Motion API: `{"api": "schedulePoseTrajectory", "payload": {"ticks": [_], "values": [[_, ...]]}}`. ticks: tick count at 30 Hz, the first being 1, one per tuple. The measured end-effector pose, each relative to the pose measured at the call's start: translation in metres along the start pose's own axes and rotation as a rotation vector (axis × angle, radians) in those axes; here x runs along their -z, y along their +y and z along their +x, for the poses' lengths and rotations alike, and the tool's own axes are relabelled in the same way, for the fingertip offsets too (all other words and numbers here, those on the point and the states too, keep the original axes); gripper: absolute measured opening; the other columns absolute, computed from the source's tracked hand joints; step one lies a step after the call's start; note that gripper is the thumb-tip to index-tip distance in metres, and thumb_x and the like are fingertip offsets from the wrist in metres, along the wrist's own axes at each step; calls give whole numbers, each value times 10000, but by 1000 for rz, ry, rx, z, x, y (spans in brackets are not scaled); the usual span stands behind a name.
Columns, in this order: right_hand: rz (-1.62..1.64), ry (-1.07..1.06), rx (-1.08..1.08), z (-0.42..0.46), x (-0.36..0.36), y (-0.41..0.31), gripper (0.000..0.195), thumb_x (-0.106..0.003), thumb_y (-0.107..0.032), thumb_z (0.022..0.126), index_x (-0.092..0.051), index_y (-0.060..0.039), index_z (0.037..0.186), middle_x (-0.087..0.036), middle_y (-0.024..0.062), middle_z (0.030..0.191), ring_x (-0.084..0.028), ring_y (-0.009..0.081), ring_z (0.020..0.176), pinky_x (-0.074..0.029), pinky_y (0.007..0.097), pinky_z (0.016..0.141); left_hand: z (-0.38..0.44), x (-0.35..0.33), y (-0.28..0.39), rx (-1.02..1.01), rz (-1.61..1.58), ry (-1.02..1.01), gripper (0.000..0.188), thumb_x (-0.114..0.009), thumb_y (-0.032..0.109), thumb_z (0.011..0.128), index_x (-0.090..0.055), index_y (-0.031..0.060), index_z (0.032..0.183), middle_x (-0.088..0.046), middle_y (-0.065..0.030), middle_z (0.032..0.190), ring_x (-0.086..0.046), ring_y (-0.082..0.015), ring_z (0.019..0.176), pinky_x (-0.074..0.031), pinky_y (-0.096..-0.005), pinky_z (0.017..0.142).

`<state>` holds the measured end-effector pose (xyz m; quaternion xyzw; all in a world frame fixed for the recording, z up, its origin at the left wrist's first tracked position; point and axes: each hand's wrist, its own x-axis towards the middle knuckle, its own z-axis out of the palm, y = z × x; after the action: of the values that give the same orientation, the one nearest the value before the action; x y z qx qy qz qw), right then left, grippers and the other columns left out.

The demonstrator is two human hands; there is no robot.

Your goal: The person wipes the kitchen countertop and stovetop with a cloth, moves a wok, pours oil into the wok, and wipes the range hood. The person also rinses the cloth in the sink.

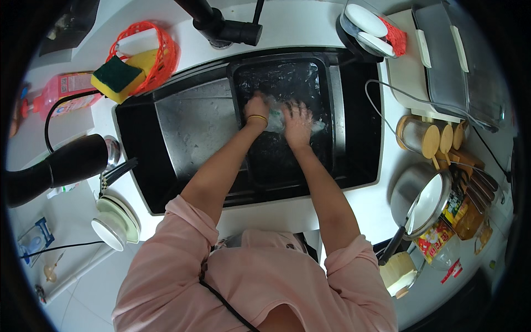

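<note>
A black rectangular basin [286, 166] holding water sits in the right half of a dark sink [195, 124]. In it lies a clear plastic item with some green on it [275, 119], perhaps a bag, wet and partly under my hands. My left hand [256, 108], with a yellow band at the wrist, is curled at the item's left end; its fingertips are hidden. My right hand [298, 122] lies palm down over the item's right part, fingers spread and wet.
A black faucet [226, 31] stands behind the sink. Left are a red basket [166, 54], a green-yellow sponge [117, 79], a pink bottle [66, 93] and stacked bowls [112, 228]. Right are a steel pot [408, 195], lidded jars [419, 135] and a dish rack [448, 62].
</note>
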<state>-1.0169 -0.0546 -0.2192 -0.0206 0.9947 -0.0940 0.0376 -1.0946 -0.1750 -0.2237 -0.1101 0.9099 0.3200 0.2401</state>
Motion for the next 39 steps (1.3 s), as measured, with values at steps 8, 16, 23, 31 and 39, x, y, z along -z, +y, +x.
{"api": "schedulePoseTrajectory", "payload": {"ticks": [8, 16, 23, 31, 39], "values": [[1176, -200, -825, -18, 8, 6, 277, -612, -147, 790, -553, -70, 1050, -584, 86, 813, -529, 122, 699, -425, 252, 628, -1, -12, -13, 566, -1296, -616, 449, -586, 387, 819, -492, 125, 1171, -595, -82, 997, -579, -242, 859, -465, -355, 793], [971, -20, -475, -18, 95, -84, 291, -621, -318, 789, -533, -45, 744, -586, 178, 646, -589, 349, 602, -457, 397, 551, -40, 0, 3, 273, -1231, -648, 496, -651, 441, 778, -505, 85, 1091, -552, -59, 870, -552, -196, 710, -473, -341, 642], [744, 380, -182, -13, 47, -67, 185, -545, -203, 817, -558, -45, 722, -604, 184, 694, -597, 358, 620, -487, 419, 539, -57, -29, -42, 71, -1266, -433, 309, -573, 316, 858, -573, 59, 1030, -596, -57, 879, -573, -150, 765, -462, -291, 668], [513, -213, -481, -15, 55, -11, 178, -492, -236, 856, -527, -126, 992, -625, 145, 914, -590, 364, 855, -452, 447, 733, -64, 43, 2, 8, -954, -506, 427, -615, 236, 825, -489, 36, 1180, -570, -58, 1067, -541, -153, 956, -425, -273, 829], [1857, -429, -368, -18, 78, 8, 231, -598, -49, 806, -560, -46, 1033, -586, 10, 954, -506, 81, 921, -366, 231, 843, -44, 84, 17, -281, -578, -907, 548, -585, 44, 718, -417, -4, 1237, -546, -78, 1096, -514, -139, 1002, -401, -250, 871]]}}
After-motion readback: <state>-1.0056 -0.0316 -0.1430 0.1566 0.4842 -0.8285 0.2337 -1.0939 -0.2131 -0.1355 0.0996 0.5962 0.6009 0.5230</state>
